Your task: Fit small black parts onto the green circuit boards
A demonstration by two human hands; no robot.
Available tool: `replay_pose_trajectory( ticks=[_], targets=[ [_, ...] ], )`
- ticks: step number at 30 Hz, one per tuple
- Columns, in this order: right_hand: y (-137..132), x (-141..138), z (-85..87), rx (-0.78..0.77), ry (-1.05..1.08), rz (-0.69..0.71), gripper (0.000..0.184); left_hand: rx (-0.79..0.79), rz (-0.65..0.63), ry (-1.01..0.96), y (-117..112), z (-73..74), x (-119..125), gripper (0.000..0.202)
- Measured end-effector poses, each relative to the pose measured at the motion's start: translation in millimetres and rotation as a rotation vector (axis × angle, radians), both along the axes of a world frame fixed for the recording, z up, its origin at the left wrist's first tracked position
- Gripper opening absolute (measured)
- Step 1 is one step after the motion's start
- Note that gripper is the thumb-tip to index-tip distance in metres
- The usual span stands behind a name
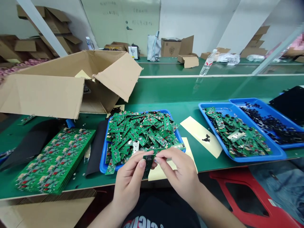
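Note:
Just in front of my body, my left hand (131,174) grips a small dark green circuit board (148,167), held on end between thumb and fingers. A small dark piece with a pale slot shows near its upper end. My right hand (178,169) is closed in a pinch at the board's upper right edge. Whatever lies between those fingertips is too small or hidden to name. Right behind both hands stands a blue tray (104,157) heaped with loose green circuit boards (140,129).
Stacked board panels (55,160) lie left, below an open cardboard box (45,95). Small black parts (206,138) rest on a cream paper strip (193,128). To the right are a blue tray of boards (237,133) and another tray of black parts (266,122). A red stool (244,198) stands below.

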State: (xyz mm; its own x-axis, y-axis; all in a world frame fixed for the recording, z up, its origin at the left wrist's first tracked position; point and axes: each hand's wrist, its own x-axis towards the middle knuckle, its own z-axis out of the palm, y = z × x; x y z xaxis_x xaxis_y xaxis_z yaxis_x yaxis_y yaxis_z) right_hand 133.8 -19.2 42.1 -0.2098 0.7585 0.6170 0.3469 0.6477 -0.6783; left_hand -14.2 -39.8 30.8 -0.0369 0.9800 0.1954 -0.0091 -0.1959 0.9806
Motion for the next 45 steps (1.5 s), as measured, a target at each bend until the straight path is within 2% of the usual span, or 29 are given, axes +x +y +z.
replay_pose_trajectory(
  ticks=[4,8,12,17,20,22,23,26,28,30,33,35,39,45],
  targets=[
    [3.8,5.6,0.2,0.13,-0.108,-0.045,0.014,0.046,-0.032,0.116,1.7,6.2,-2.2,0.024],
    [9.4,13.1,2.2,0.198,-0.15,0.002,0.014,-0.038,-0.215,0.242,6.9,17.7,-8.7,0.024],
    [13.6,18.7,4.7,0.188,-0.157,0.111,0.015,-0.151,-0.372,0.249,10.8,24.0,-13.6,0.026],
    [15.7,20.3,-1.9,0.171,-0.136,0.189,0.017,-0.192,-0.408,0.274,11.4,22.3,-10.8,0.026],
    [16.0,20.3,-7.1,0.107,-0.083,0.178,0.034,-0.17,-0.457,0.329,10.1,17.9,-7.5,0.025],
    [15.9,21.8,-7.9,0.026,0.014,0.117,0.042,-0.099,-0.433,0.364,9.0,13.6,-7.4,0.022],
    [15.8,23.2,-7.5,-0.046,0.083,0.076,0.039,-0.048,-0.384,0.389,8.5,11.3,-8.3,0.022],
    [14.8,28.1,-5.0,-0.385,0.293,0.013,0.015,0.15,-0.199,0.514,8.4,5.6,-13.0,0.029],
    [12.7,29.9,-4.0,-0.606,0.385,0.099,0.028,0.322,-0.126,0.596,9.5,4.0,-15.4,0.03],
    [9.1,29.0,-4.3,-0.773,0.447,0.248,0.036,0.504,-0.092,0.655,11.2,4.0,-15.7,0.028],
    [1.6,24.2,-5.6,-1.005,0.536,0.448,0.037,0.721,-0.044,0.704,13.2,4.4,-14.3,0.025],
    [-3.6,21.0,-6.0,-1.136,0.588,0.515,0.036,0.815,-0.012,0.719,13.2,3.6,-14.5,0.024],
    [-10.1,18.2,-4.5,-1.213,0.666,0.53,0.031,0.906,0.016,0.731,11.3,1.0,-18.9,0.026],
    [-11.3,15.9,-1.7,-1.204,0.683,0.585,0.031,0.902,0.042,0.763,9.2,6.1,-18.8,0.022]
  ],
)
